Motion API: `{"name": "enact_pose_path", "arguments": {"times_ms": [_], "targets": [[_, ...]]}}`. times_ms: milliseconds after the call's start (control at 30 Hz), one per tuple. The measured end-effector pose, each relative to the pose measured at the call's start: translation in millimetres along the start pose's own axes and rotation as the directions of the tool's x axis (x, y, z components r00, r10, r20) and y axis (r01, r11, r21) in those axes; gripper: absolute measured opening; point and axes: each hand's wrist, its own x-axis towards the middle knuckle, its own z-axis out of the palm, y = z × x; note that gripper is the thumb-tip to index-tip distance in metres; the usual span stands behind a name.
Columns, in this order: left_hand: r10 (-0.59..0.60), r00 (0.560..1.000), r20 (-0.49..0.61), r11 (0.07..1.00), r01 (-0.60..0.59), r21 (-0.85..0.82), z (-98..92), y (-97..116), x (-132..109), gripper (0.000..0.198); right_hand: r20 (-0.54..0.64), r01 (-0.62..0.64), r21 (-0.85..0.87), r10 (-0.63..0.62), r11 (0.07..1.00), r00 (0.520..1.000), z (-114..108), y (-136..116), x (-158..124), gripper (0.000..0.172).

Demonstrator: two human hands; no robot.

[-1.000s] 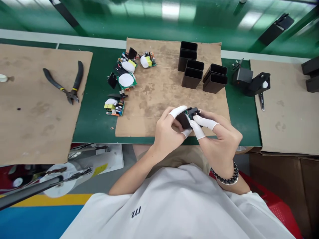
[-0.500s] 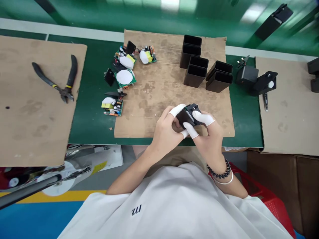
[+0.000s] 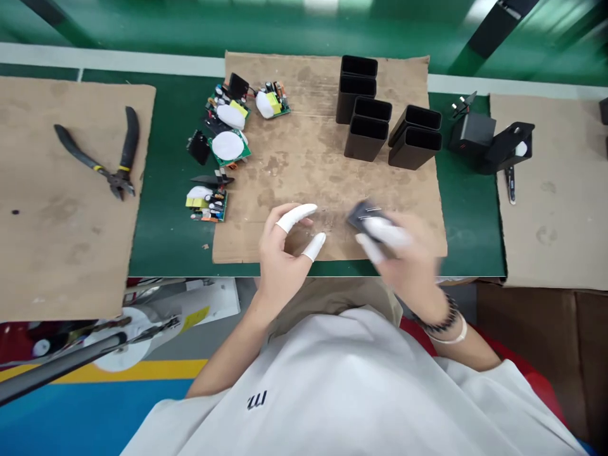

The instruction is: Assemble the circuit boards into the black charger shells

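Observation:
My right hand (image 3: 411,259) holds a black plastic casing (image 3: 363,214) with metal prongs on its top, like a power adapter; both are smeared by motion. White finger cots cover the thumb and forefinger of each hand. My left hand (image 3: 285,253) is apart from it, thumb and forefinger spread, with nothing between them, over the cardboard sheet (image 3: 304,171). Several open black sleeves (image 3: 365,136) stand upright on the cardboard beyond my right hand. Circuit boards (image 3: 228,147) with white and yellow parts lie at the cardboard's left side.
Cutting pliers (image 3: 116,177) lie opened on the left cardboard (image 3: 57,253). On the right are black casings (image 3: 475,139), one with prongs up, and a small dark tool (image 3: 510,185). The green table's front edge (image 3: 171,272) runs just before my body.
My left hand has let go of the black casing and moved left, fingers spread. My right hand has carried the casing slightly right, away from the left hand. The view has shifted a little.

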Motion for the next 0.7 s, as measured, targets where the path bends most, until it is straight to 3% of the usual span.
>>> {"name": "enact_pose_path", "arguments": {"times_ms": [100, 167, 233, 300, 367, 433, 467, 567, 700], "targets": [[0.027, 0.997, 0.078, 0.999, -0.026, -0.019, 3.0, 4, -1, 0.046, 0.172, -0.038, 0.045, 0.030, 0.998, 0.985, 9, 4, -7, 0.022], [0.039, 0.985, 0.170, 0.999, -0.032, -0.042, 11.1, 7, -4, 0.065, 0.202, -0.151, 0.106, 0.128, 0.983, 0.971, 15, 4, -11, 0.017], [0.036, 0.979, 0.201, 0.997, -0.022, -0.068, 24.0, 10, -10, 0.082, 0.194, -0.328, 0.283, 0.282, 0.901, 0.940, 18, -2, -13, 0.017], [0.027, 0.991, 0.128, 0.995, -0.015, -0.099, 38.0, 14, -16, 0.084, 0.234, -0.541, 0.537, 0.502, 0.647, 0.833, 19, -10, -11, 0.027], [0.037, 0.999, 0.017, 0.990, -0.034, -0.133, 48.6, 19, -19, 0.074, 0.371, -0.668, 0.697, 0.666, 0.260, 0.647, 17, -18, -6, 0.036], [0.055, 0.997, -0.057, 0.985, -0.063, -0.162, 53.2, 25, -18, 0.069, 0.556, -0.715, 0.696, 0.680, -0.066, 0.478, 12, -22, 0, 0.041], [0.061, 0.995, -0.075, 0.982, -0.074, -0.174, 53.4, 29, -16, 0.069, 0.641, -0.729, 0.661, 0.641, -0.180, 0.422, 9, -23, 2, 0.042], [0.054, 0.994, -0.098, 0.977, -0.073, -0.201, 48.9, 39, -8, 0.075, 0.808, -0.736, 0.549, 0.477, -0.395, 0.346, 3, -19, 3, 0.043], [0.028, 0.996, -0.085, 0.986, -0.041, -0.161, 40.9, 47, 1, 0.085, 0.875, -0.711, 0.476, 0.357, -0.518, 0.326, 4, -11, -4, 0.045]]}}
